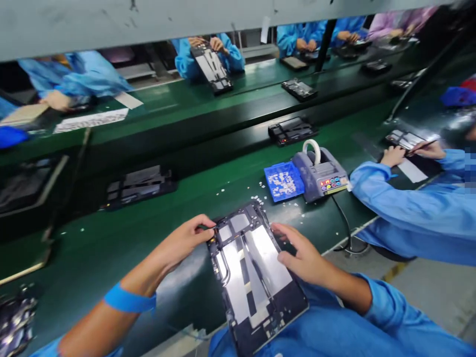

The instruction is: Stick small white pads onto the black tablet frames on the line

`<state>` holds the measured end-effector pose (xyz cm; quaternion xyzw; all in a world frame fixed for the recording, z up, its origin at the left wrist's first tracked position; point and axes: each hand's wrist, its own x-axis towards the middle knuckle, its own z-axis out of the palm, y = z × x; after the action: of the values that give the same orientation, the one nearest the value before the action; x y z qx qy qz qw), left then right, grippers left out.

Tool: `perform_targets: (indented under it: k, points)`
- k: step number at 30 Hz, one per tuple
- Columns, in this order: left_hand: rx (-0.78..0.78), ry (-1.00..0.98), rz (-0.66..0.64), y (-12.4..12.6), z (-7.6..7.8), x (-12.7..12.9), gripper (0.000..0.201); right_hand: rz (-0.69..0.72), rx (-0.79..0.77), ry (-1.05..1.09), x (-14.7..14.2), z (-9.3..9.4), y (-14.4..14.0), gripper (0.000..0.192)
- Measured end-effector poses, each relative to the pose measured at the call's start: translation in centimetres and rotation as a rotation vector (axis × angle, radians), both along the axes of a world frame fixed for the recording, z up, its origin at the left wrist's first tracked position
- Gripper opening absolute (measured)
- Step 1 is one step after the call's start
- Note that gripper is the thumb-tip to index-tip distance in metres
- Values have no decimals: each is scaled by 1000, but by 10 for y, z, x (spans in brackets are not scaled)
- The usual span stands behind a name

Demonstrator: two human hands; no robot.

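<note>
An open tablet chassis (253, 277) with silver battery panels leans from my lap onto the edge of the green bench (111, 248). My left hand (186, 240) pinches a thin dark tool at the chassis's upper left corner. My right hand (301, 255) grips the chassis's right edge, fingers curled over it. A blue band circles my left wrist.
A blue parts tray (284, 181) and a grey tape dispenser (320, 171) stand just beyond the chassis. Small white scraps litter the bench. More tablet chassis lie on the dark conveyor (292, 130). A co-worker's blue sleeve (409, 203) is at right; other people sit opposite.
</note>
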<state>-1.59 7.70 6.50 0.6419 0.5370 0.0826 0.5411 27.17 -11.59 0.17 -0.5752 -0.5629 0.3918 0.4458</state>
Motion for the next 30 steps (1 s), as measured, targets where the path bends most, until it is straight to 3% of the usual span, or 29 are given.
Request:
perform_targets:
  k: [2, 4, 7, 9, 12, 15, 17, 19, 22, 25, 30]
  points:
    - [34, 12, -9, -1, 0, -2, 41, -295, -28, -2, 30, -5, -1, 43]
    - [94, 36, 16, -4, 0, -4, 45, -639, -45, -88, 72, -8, -3, 40]
    - [137, 60, 27, -5, 0, -8, 54, -883, 16, -275, 139, -8, -4, 47]
    - [150, 66, 17, -5, 2, -12, 60, -842, 77, -561, 170, -5, -3, 47]
    - [215, 94, 36, -7, 8, -20, 67, -657, 118, -1026, 186, -3, 0, 56]
    - [255, 131, 65, -11, 10, -30, 71, -585, 73, -1226, 181, 3, 0, 62]
    - [253, 133, 86, -13, 9, -36, 71, -555, 21, -1244, 178, 12, -1, 62]
    - [246, 114, 114, -14, 8, -40, 68, -555, -16, -1049, 180, 21, -2, 60]
    - [262, 65, 175, -15, 5, -46, 61, -708, -46, -445, 186, 23, -3, 45]
    - [289, 9, 225, -19, 4, -51, 54, -802, -127, -82, 182, 7, 0, 36]
    - [294, -23, 241, -25, 4, -52, 55, -703, -251, 276, 152, -23, 20, 46]
